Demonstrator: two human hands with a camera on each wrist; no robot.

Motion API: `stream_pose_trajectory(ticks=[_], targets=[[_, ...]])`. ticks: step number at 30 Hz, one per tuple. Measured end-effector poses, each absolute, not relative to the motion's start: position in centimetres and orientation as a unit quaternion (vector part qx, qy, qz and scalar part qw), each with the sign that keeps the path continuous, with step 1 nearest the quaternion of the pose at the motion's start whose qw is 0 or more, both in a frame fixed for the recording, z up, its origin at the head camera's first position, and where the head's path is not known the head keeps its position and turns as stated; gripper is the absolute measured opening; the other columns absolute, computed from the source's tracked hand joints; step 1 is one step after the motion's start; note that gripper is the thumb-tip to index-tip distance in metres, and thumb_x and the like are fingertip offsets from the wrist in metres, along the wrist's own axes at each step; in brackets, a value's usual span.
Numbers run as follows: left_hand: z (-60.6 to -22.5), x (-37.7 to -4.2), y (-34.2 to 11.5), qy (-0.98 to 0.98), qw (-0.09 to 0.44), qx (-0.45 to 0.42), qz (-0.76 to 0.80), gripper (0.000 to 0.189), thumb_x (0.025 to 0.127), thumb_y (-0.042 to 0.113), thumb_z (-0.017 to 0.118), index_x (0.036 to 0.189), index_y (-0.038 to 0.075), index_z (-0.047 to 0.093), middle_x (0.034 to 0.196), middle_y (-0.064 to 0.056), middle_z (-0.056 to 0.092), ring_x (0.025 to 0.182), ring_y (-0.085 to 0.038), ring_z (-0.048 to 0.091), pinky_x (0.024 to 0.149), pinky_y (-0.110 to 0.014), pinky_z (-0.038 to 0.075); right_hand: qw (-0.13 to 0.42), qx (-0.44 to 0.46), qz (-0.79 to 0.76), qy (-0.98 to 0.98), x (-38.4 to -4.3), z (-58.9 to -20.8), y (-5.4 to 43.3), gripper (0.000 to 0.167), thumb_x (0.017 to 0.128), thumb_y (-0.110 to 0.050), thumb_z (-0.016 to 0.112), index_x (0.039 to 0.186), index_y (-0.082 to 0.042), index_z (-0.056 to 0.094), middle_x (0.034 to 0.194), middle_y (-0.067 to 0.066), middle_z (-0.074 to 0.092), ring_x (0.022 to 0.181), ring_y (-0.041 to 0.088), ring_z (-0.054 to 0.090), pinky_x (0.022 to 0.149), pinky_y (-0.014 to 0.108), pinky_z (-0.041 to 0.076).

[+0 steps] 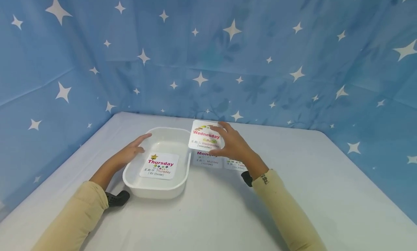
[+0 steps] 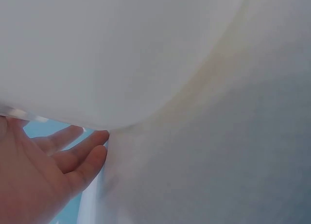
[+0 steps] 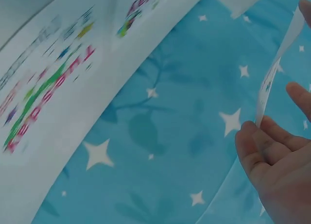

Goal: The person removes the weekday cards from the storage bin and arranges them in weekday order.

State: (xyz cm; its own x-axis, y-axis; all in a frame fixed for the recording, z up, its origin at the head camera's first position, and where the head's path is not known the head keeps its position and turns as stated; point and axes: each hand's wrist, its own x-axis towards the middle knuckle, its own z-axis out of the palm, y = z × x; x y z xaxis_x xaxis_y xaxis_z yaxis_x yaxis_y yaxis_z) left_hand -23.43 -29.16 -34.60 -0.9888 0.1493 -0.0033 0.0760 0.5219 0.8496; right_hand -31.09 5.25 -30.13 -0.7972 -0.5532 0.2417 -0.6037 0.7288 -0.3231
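Note:
My right hand holds a white flash card printed "Wednesday" by its right side, raised above the table just right of the tub. In the right wrist view the card shows nearly edge-on between the fingers and thumb of that hand. A white plastic tub stands on the table with a "Thursday" card in it. At the tub's left rim rests my left hand, its fingers loosely extended. The left wrist view shows those fingers beside the tub's wall.
Behind the raised card, a "Monday" card and a "Tuesday" card lie side by side on the white table, both partly covered. A blue curtain with white stars hangs around the table's back and sides.

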Motion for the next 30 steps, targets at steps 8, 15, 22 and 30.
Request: stream_pose_trajectory(ticks=[8, 15, 22, 30], targets=[[-34.6, -23.3, -29.1, 0.871, 0.036, 0.072, 0.485, 0.066, 0.086, 0.002, 0.032, 0.147, 0.008, 0.009, 0.149, -0.026, 0.004, 0.128, -0.047, 0.025, 0.096, -0.054, 0.035, 0.056, 0.295, 0.189, -0.935, -32.0, -30.9, 10.6, 0.087, 0.068, -0.036, 0.078, 0.141, -0.022, 0.033, 0.150, 0.010, 0.019, 0.126, 0.038, 0.038, 0.095, 0.056, 0.039], [-34.4, -23.0, -29.0, 0.872, 0.036, 0.067, 0.483, 0.066, 0.085, 0.003, 0.034, 0.147, 0.007, 0.009, 0.150, -0.026, 0.000, 0.133, -0.049, 0.011, 0.102, -0.063, 0.022, 0.031, 0.285, 0.167, -0.943, -33.0, -31.8, 17.3, 0.086, 0.069, -0.028, 0.077, 0.140, -0.011, 0.033, 0.146, 0.020, 0.020, 0.120, 0.042, 0.040, 0.093, 0.056, 0.039], [-34.6, -23.2, -29.0, 0.876, 0.034, 0.067, 0.476, 0.067, 0.086, 0.004, 0.036, 0.147, 0.008, 0.009, 0.150, -0.026, 0.000, 0.133, -0.049, 0.011, 0.102, -0.063, 0.021, -0.028, 0.260, 0.176, -0.949, -33.7, -32.1, 23.0, 0.088, 0.068, -0.021, 0.077, 0.140, -0.003, 0.030, 0.143, 0.024, 0.020, 0.124, 0.044, 0.031, 0.097, 0.060, 0.031], [-34.6, -23.2, -29.0, 0.876, 0.033, 0.075, 0.475, 0.067, 0.086, 0.004, 0.036, 0.146, 0.006, 0.009, 0.149, -0.028, 0.003, 0.130, -0.049, 0.019, 0.099, -0.058, 0.031, -0.078, 0.242, 0.192, -0.948, -33.9, -32.2, 25.0, 0.089, 0.067, -0.022, 0.078, 0.140, -0.003, 0.030, 0.144, 0.025, 0.020, 0.127, 0.046, 0.026, 0.098, 0.064, 0.026]])
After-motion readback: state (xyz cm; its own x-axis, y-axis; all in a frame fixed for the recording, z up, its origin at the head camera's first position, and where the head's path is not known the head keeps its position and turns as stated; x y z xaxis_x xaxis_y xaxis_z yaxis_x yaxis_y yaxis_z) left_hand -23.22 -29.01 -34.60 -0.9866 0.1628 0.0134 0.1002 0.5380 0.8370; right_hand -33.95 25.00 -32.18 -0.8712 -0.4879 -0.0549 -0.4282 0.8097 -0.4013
